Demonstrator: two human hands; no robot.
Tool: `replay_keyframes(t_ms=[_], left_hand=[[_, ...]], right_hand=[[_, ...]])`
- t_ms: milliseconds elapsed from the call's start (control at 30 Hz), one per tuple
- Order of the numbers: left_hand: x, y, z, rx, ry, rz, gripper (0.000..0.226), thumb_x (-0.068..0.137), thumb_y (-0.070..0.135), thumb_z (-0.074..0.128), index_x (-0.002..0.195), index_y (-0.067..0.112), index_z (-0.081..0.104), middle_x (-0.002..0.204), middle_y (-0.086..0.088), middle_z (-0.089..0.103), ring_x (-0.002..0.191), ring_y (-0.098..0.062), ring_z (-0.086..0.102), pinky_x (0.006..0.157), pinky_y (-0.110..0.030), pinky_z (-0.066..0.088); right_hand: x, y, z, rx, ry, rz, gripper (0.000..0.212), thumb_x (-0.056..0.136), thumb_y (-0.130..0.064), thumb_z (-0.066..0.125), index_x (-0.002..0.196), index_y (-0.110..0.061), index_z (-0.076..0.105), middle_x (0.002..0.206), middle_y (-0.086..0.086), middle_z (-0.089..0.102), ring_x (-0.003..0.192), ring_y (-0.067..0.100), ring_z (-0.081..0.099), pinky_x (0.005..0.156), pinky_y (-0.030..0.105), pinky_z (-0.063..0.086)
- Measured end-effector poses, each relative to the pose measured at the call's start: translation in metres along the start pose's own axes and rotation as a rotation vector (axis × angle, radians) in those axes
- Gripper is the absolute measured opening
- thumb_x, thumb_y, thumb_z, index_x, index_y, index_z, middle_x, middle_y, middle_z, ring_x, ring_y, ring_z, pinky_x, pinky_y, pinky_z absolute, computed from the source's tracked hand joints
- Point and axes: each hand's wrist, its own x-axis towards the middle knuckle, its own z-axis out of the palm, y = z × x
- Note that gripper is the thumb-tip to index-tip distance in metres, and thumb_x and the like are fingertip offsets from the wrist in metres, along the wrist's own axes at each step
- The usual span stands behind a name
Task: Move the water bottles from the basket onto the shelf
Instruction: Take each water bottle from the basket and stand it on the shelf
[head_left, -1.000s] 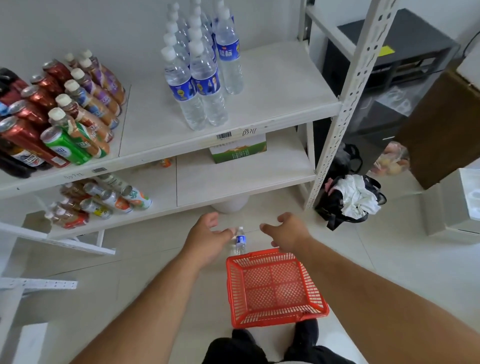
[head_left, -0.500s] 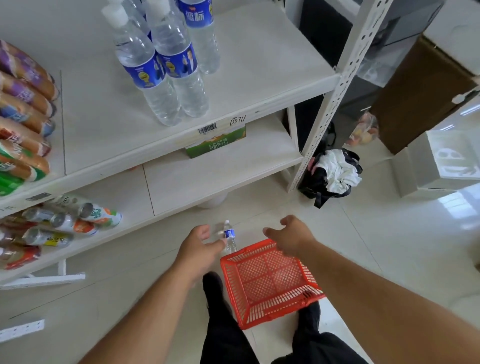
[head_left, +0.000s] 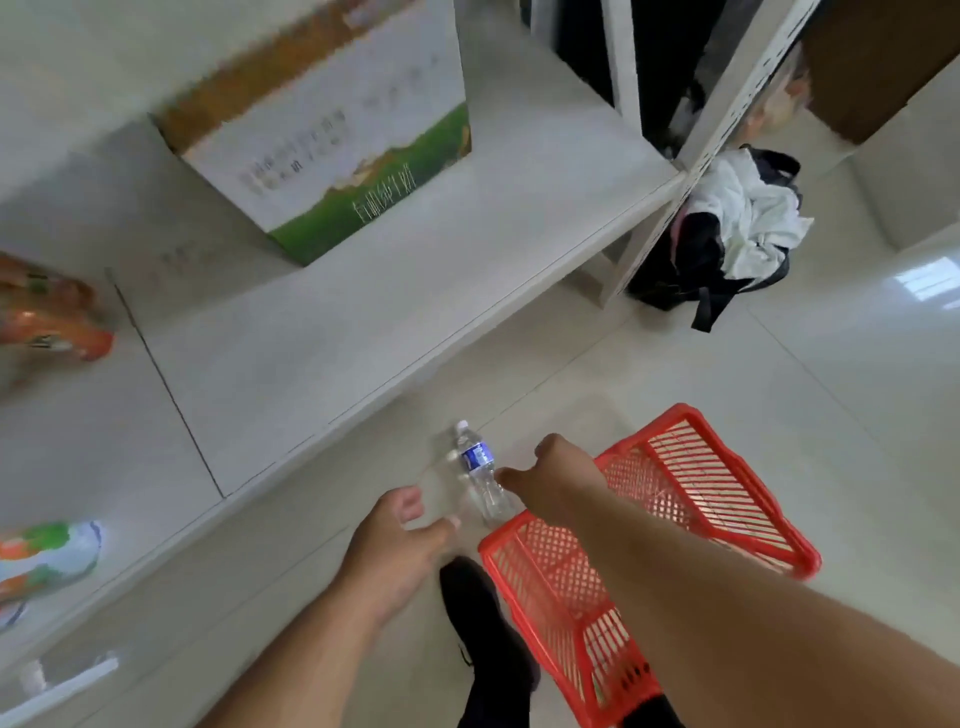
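A small clear water bottle (head_left: 481, 472) with a blue label stands on the tiled floor, between the low white shelf board (head_left: 363, 338) and the red plastic basket (head_left: 691, 415). The basket sits on the floor with nothing visible in it. My left hand (head_left: 400, 551) is open just left of and below the bottle, fingertips close to its base. My right hand (head_left: 550, 480) reaches over the basket's near corner, its thumb at the bottle's right side; neither hand clearly grips it. The picture is blurred by motion.
A green and white carton (head_left: 311, 130) stands on the shelf board. Orange-labelled drink bottles (head_left: 52, 317) lie at the left. A perforated white shelf post (head_left: 727, 104) rises at right, with a black bag and white cloth (head_left: 727, 223) beside it. My black shoe (head_left: 483, 613) is by the basket.
The view has dropped low and close to the floor; the upper shelf with its water bottles has left the picture. Both hands have closed in on the bottle on the floor.
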Motion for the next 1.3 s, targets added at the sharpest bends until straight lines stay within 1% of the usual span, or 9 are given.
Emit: replay_keyframes(t_ms=[200, 367, 467, 567, 667, 800, 900, 1067, 1300], left_hand=[[0.152, -0.075, 0.072, -0.048, -0.026, -0.09, 0.074, 0.08, 0.035, 0.079, 0.144, 0.022, 0.043, 0.14, 0.003, 0.052, 0.116, -0.014, 0.058, 0.102, -0.043, 0.05], [0.259, -0.127, 0.111, -0.034, -0.022, -0.11, 0.083, 0.077, 0.038, 0.081, 0.147, 0.023, 0.039, 0.143, 0.002, 0.05, 0.116, -0.02, 0.059, 0.1, -0.044, 0.05], [0.3, -0.143, 0.128, -0.036, -0.024, -0.116, 0.084, 0.078, 0.036, 0.082, 0.148, 0.024, 0.037, 0.143, 0.005, 0.05, 0.115, -0.019, 0.059, 0.101, -0.041, 0.049], [0.326, -0.159, 0.136, -0.014, -0.03, -0.118, 0.084, 0.079, 0.035, 0.082, 0.149, 0.025, 0.036, 0.142, 0.007, 0.049, 0.118, -0.017, 0.057, 0.101, -0.037, 0.048], [0.343, -0.173, 0.14, -0.004, -0.031, -0.131, 0.087, 0.076, 0.039, 0.083, 0.148, 0.029, 0.037, 0.139, 0.01, 0.05, 0.116, -0.015, 0.058, 0.101, -0.039, 0.049], [0.35, -0.181, 0.14, -0.024, -0.039, -0.139, 0.092, 0.07, 0.044, 0.085, 0.148, 0.03, 0.037, 0.139, 0.011, 0.05, 0.118, -0.015, 0.058, 0.102, -0.042, 0.049], [0.344, -0.176, 0.132, -0.032, -0.019, -0.133, 0.09, 0.072, 0.042, 0.083, 0.148, 0.029, 0.037, 0.14, 0.01, 0.05, 0.114, -0.015, 0.06, 0.1, -0.042, 0.05], [0.304, -0.141, 0.11, -0.022, 0.057, -0.094, 0.084, 0.074, 0.037, 0.083, 0.146, 0.025, 0.041, 0.14, 0.003, 0.053, 0.11, -0.018, 0.061, 0.097, -0.045, 0.052], [0.164, -0.051, 0.082, -0.043, 0.105, 0.0, 0.082, 0.076, 0.036, 0.082, 0.146, 0.027, 0.041, 0.139, 0.005, 0.053, 0.11, -0.016, 0.062, 0.099, -0.041, 0.051]], right_hand=[[0.152, 0.035, 0.101, -0.059, -0.06, 0.05, 0.046, 0.085, -0.056, 0.071, 0.098, -0.016, 0.052, 0.078, -0.002, 0.057, 0.065, 0.014, 0.054, 0.058, 0.031, 0.042], [0.243, 0.036, 0.16, -0.154, -0.162, -0.004, 0.031, 0.096, -0.037, 0.064, 0.083, -0.03, 0.037, 0.085, 0.006, 0.056, 0.084, 0.029, 0.06, 0.074, 0.033, 0.047], [0.291, 0.031, 0.194, -0.248, -0.169, 0.047, 0.014, 0.089, -0.033, 0.066, 0.088, -0.029, 0.053, 0.082, 0.003, 0.057, 0.085, 0.027, 0.065, 0.07, 0.034, 0.048], [0.334, 0.038, 0.222, -0.321, -0.158, 0.069, 0.024, 0.079, -0.033, 0.065, 0.101, -0.025, 0.062, 0.079, 0.0, 0.061, 0.067, 0.019, 0.061, 0.058, 0.032, 0.044], [0.352, 0.046, 0.233, -0.386, -0.19, 0.108, 0.02, 0.093, -0.039, 0.064, 0.094, -0.019, 0.066, 0.077, -0.003, 0.061, 0.071, 0.018, 0.063, 0.074, 0.032, 0.049], [0.358, 0.055, 0.244, -0.49, -0.199, 0.081, 0.03, 0.093, -0.038, 0.068, 0.121, -0.026, 0.065, 0.1, -0.005, 0.06, 0.113, 0.019, 0.067, 0.096, 0.031, 0.051], [0.353, 0.048, 0.238, -0.477, -0.198, 0.03, 0.024, 0.09, -0.041, 0.071, 0.105, -0.026, 0.059, 0.099, -0.004, 0.063, 0.103, 0.02, 0.067, 0.093, 0.031, 0.053], [0.312, 0.032, 0.204, -0.294, -0.072, -0.064, 0.035, 0.076, -0.042, 0.078, 0.1, -0.022, 0.06, 0.082, -0.004, 0.063, 0.081, 0.02, 0.067, 0.07, 0.028, 0.049], [0.174, 0.021, 0.105, 0.03, 0.001, -0.137, 0.05, 0.069, -0.053, 0.079, 0.105, -0.025, 0.058, 0.091, -0.004, 0.069, 0.085, 0.022, 0.07, 0.076, 0.033, 0.057]])
